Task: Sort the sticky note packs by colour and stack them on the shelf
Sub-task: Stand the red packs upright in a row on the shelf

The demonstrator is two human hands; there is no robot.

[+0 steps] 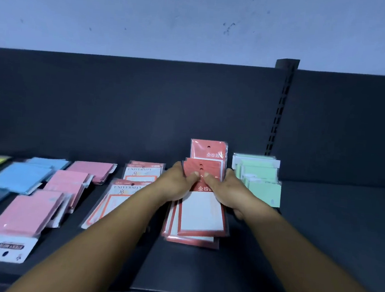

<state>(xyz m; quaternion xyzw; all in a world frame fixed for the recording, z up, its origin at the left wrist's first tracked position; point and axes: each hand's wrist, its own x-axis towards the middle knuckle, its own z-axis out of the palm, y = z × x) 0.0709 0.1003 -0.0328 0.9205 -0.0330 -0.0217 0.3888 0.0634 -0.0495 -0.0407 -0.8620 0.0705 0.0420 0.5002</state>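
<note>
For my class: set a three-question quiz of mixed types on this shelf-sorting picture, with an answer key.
1. True or false: both hands grip the red-bordered packs.
2. Which packs lie just right of that stack? A blue, B green, C yellow.
3. Fill in: the pink packs lie to the ___ of the stack.

Key: 1 true, the left hand and right hand hold it, thumbs on top. 2 B, the green packs. 3 left.
</note>
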